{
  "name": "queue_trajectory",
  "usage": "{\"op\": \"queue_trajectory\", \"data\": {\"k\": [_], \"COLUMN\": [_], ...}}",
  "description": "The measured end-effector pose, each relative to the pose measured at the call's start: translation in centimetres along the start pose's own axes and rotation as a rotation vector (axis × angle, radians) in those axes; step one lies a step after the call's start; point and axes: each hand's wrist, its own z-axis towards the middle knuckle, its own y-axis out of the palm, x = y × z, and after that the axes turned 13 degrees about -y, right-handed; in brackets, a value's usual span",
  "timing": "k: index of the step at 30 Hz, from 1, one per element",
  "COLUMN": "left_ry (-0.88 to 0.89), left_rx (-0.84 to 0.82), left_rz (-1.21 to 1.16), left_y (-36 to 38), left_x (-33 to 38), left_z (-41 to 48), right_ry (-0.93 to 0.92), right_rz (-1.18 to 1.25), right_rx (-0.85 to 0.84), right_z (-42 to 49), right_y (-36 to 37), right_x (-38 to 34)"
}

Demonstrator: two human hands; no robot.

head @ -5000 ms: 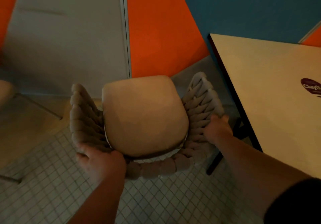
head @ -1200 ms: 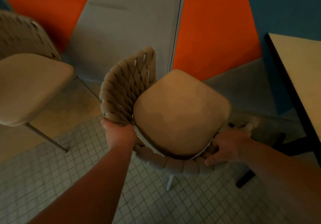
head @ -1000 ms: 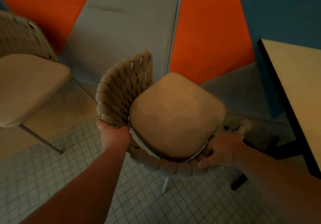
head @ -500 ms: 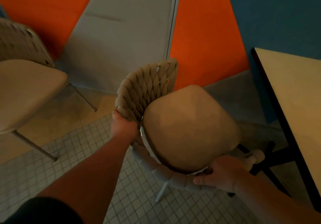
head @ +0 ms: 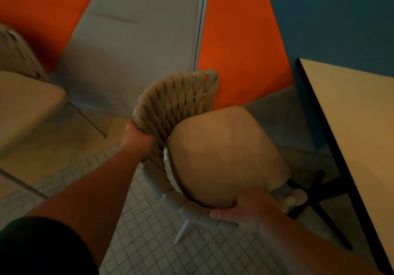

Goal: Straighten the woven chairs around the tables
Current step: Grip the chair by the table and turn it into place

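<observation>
— At far left a second chair (head: 25, 104) stands apart. Does it matter?
— Only as a limit: the backrest mustn't swing into it. Next comes the left hand (head: 136, 140), fingers curled round the woven rim of the chair (head: 177, 102), on the left side of its back.
— And the other?
— The right hand (head: 245, 208) wraps the near rim under the cushion (head: 226, 157), thumb outside, fingers tucked out of sight.
— Where does the chair sit?
— Between the second chair and the table (head: 351, 125), open toward the table but askew, I judge, its right side just beside the dark base (head: 315, 191).
— So how to do it well?
— Pivot with both hands at once: push from the left, steady with the right, square the seat to the table edge, and watch the legs against that base.
</observation>
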Motion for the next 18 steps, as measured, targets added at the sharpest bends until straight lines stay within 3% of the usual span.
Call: {"op": "queue_trajectory", "data": {"k": [3, 6, 9, 11, 13, 15, 18], "left_ry": [0.130, 0.509, 0.760, 0.820, 0.804, 0.757, 0.754], "left_rx": [0.074, 0.074, -0.099, -0.240, -0.329, -0.340, -0.296], "left_rz": [0.172, 0.420, 0.710, 0.894, 1.010, 1.048, 1.068], "left_y": [0.0, 0.3, 0.8, 1.7, 3.6, 5.5, 6.9], "left_x": [-1.7, -4.0, -6.9, -7.8, -8.0, -7.4, -6.7], "left_z": [-2.5, -7.9, -12.9, -15.3, -16.6, -16.8, -15.7], "right_ry": [-0.015, -0.039, -0.197, -0.313, -0.280, -0.157, -0.136], "right_rz": [-0.001, 0.058, 0.188, 0.028, -0.077, -0.039, -0.073], "right_rx": [0.035, 0.058, 0.120, 0.183, 0.138, 0.019, -0.001], "right_z": [-0.5, -0.3, -0.8, -1.6, -2.6, -2.9, -1.9], "right_y": [-0.3, 0.2, 0.6, -0.1, -0.5, -0.4, 0.2], "right_x": [-0.5, 0.0, 1.8, 3.7, 6.2, 7.7, 8.1]}}
